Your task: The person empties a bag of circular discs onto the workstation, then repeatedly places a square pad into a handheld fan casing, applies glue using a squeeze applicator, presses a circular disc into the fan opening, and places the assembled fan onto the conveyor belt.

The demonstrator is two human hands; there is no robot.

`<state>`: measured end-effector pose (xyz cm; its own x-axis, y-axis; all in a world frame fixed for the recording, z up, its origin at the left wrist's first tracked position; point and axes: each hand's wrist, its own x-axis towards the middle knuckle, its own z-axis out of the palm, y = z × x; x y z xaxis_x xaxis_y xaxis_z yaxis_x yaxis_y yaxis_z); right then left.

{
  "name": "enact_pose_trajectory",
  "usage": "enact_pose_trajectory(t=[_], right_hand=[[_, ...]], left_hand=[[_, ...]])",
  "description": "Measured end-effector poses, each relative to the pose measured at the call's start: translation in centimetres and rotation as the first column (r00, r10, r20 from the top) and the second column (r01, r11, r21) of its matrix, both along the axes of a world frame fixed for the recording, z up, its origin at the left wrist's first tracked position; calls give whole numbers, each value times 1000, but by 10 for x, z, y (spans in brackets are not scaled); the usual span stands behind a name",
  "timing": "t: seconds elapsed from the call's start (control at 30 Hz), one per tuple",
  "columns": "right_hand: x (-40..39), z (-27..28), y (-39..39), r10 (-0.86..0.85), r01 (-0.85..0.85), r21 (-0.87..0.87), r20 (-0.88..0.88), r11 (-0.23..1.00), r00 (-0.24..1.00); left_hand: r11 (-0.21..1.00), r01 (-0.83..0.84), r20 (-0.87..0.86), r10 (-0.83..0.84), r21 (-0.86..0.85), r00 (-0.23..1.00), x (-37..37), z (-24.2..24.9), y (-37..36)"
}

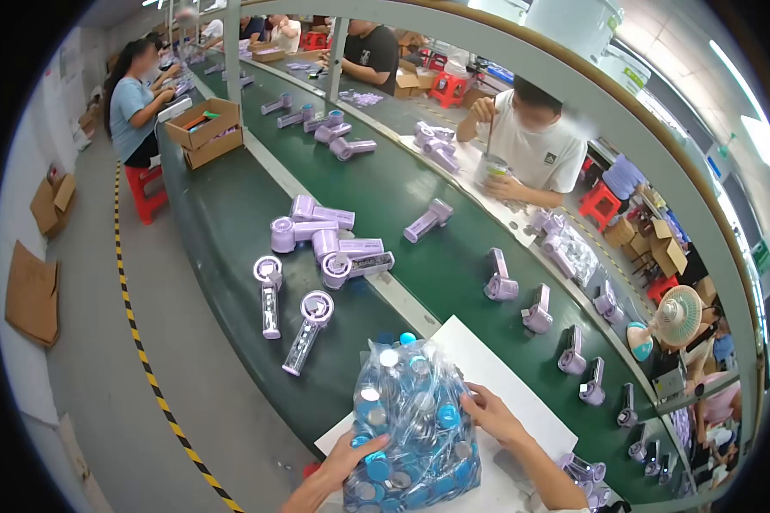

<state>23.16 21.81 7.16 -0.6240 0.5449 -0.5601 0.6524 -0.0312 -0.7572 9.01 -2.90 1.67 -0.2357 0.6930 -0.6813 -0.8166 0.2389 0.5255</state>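
In front of me, on a white board (522, 398), is a clear plastic bag (419, 402) filled with blue and silvery round parts that look like caps. My left hand (351, 457) grips the bag's lower left side, thumb lying across the plastic. On the opposite side my right hand (494, 416) holds the bag's upper right edge with bent fingers. Beyond the bag, on the green work surface, lie several purple handheld fan bodies (329, 231). Two of them, one a fan body (308, 329) with its handle's inside exposed, lie closest to the bag.
A green conveyor belt (385, 184) runs alongside, carrying spaced purple fan bodies (501, 275). A cardboard box (204, 132) stands at the far left. Across the belt sits a person in a white shirt (535, 145). More purple parts (583, 470) lie at my right.
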Motion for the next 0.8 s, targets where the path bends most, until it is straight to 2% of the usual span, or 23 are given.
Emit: enact_pose_trajectory(t=[0.1, 0.17, 0.27, 0.33, 0.47, 0.57, 0.77, 0.8], right_hand=[[12, -9, -2, -93, 92, -114, 1, 989, 996], [11, -11, -2, -147, 141, -186, -19, 972, 989], [8, 0, -1, -199, 206, -504, 68, 839, 978], [14, -1, 0, -219, 194, -536, 19, 821, 976], [15, 2, -13, -313, 224, -470, -119, 854, 942], [17, 2, -19, -372, 282, -415, -154, 865, 915], [14, 24, -40, -511, 398, -371, -287, 839, 810], [13, 25, -40, -509, 388, -368, -327, 845, 796]], left_hand=[[992, 76, -119, -64, 102, 991, -5, 3, 6], [986, 85, -133, -66, 143, 989, -5, -3, 7], [975, 92, -183, -55, 201, 982, -2, -3, 8], [974, 117, -206, -77, 193, 976, -3, 7, 11], [972, 171, -322, -113, 158, 940, 3, 11, 11], [988, 134, -407, -92, 74, 909, 10, 23, 7], [980, 79, -418, 6, 184, 908, 18, 17, -1], [969, 51, -461, 68, 241, 885, 17, 12, 0]])
